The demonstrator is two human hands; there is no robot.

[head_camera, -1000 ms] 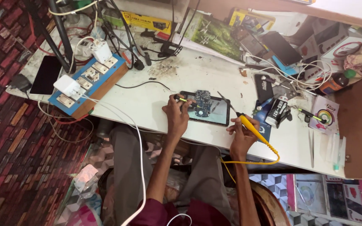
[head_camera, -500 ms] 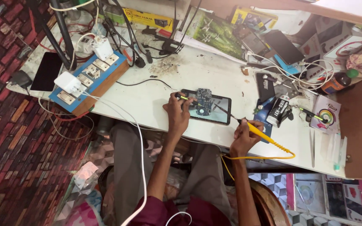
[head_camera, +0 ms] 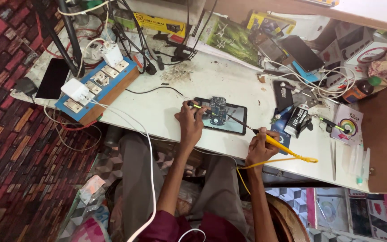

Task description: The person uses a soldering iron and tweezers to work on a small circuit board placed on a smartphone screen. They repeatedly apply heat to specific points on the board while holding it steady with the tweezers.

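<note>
A small blue circuit board (head_camera: 218, 109) lies on a dark tablet (head_camera: 234, 123) near the front of the white table (head_camera: 166, 114). My left hand (head_camera: 190, 122) grips thin yellow-green tweezers (head_camera: 196, 106) whose tips reach the board's left edge. My right hand (head_camera: 260, 147) holds a yellow-handled soldering iron (head_camera: 277, 144); its thin metal tip points up-left and ends at the board's right side. A yellow cord (head_camera: 292, 160) loops away from the iron's handle.
A blue power strip (head_camera: 96, 89) with white plugs sits at the left, a black phone (head_camera: 53, 78) beside it. Cables, phones, a dark canister (head_camera: 297, 121), boxes and a bottle crowd the back and right. A brick-pattern floor (head_camera: 14, 148) lies left.
Both hands stay at the board. The view has shifted slightly; the soldering iron's tip has edged closer to the board.
</note>
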